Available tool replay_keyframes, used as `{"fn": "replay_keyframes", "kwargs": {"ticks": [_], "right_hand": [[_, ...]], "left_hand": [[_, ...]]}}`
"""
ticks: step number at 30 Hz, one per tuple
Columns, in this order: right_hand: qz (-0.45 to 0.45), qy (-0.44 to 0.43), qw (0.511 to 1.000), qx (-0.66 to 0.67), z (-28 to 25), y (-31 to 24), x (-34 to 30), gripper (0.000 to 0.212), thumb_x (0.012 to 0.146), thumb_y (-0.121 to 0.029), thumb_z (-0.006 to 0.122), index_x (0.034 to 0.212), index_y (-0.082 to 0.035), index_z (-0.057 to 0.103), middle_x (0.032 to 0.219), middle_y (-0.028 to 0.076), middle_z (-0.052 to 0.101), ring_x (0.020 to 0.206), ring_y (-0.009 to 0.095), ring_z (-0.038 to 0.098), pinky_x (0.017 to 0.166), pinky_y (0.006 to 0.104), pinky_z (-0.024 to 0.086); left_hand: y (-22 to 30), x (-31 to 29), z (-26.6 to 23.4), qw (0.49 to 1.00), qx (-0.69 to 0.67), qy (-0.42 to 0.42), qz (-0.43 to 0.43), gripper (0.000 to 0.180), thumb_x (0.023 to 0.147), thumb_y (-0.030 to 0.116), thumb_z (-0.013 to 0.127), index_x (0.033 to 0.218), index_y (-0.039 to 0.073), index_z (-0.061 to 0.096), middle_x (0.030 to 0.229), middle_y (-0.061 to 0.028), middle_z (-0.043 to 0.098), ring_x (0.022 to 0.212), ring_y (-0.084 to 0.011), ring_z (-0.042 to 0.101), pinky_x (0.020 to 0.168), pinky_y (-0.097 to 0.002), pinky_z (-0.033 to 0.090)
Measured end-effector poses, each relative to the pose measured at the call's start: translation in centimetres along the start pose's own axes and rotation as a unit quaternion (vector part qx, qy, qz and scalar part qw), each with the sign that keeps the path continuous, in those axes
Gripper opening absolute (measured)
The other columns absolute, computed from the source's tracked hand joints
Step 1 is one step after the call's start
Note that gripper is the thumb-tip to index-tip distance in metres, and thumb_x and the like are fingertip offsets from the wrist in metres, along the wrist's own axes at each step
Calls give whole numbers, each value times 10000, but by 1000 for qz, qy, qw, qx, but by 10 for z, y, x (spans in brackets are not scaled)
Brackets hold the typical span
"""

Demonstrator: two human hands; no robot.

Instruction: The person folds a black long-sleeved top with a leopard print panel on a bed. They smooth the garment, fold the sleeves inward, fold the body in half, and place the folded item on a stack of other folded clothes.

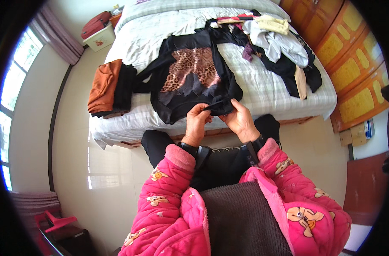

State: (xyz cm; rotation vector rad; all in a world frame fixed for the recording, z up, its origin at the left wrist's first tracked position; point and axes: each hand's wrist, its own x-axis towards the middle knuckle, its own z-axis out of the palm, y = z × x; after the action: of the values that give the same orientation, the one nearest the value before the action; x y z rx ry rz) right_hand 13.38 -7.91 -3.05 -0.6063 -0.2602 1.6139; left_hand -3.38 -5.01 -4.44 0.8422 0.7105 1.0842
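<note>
A black long-sleeved top [188, 91] with a leopard-print panel lies spread on the bed, its hem towards me. At the near right of it, my left hand [197, 121] pinches a bunched black edge of the cloth. My right hand [240, 120] grips the same edge a little to the right, thumb and fingers closed on it. The held part is lifted slightly by the bed's front edge, and the fingertips partly hide it. Left of the top sits a stack of folded clothes, with an orange garment [104, 87] over black ones [125, 87].
A heap of loose clothes, with a white garment [284, 45] and a cream one [272, 24], lies at the bed's right. Wooden wardrobe doors [352, 64] stand beyond. A white box [100, 42] bears a red bag [96, 25] at the far left.
</note>
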Motion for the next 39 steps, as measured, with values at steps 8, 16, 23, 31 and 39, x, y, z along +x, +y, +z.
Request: {"fn": "replay_keyframes", "kwargs": {"ticks": [8,16,23,31,39], "right_hand": [[-22,-52,996,-69,-7,0,0,92,960,-123,539,987,-80,615,964,26,660,909,162,639,820,314,509],[-277,-1,820,-501,12,-3,-9,260,846,-117,679,1072,-33,582,969,51,588,864,142,568,781,295,480],[-271,-130,600,-741,39,-8,-29,278,766,-150,705,991,-16,612,884,180,599,846,367,618,711,404,497],[-264,-15,696,-668,6,-133,27,210,873,-134,606,1045,-15,629,807,43,606,656,114,540,578,275,437],[-246,21,840,-482,-43,-108,69,159,899,-146,577,999,-38,636,755,59,651,617,125,627,554,242,502]], "left_hand": [[13,-7,10,991,99,-34,-87,140,835,104,624,962,50,597,807,-22,614,677,-130,618,567,-256,495],[1,-1,4,907,400,78,108,50,835,-8,595,884,-16,596,655,-11,581,577,-58,534,516,-235,444],[11,-14,17,920,335,71,193,136,768,-7,610,902,3,593,687,-87,602,623,-133,580,608,-288,491],[-9,2,-21,964,219,10,148,90,831,-3,633,919,4,613,739,-26,608,675,-92,562,646,-254,486],[-31,29,-143,775,475,396,130,322,753,132,703,1037,34,587,1011,-168,588,923,-329,588,871,-393,477]]}}
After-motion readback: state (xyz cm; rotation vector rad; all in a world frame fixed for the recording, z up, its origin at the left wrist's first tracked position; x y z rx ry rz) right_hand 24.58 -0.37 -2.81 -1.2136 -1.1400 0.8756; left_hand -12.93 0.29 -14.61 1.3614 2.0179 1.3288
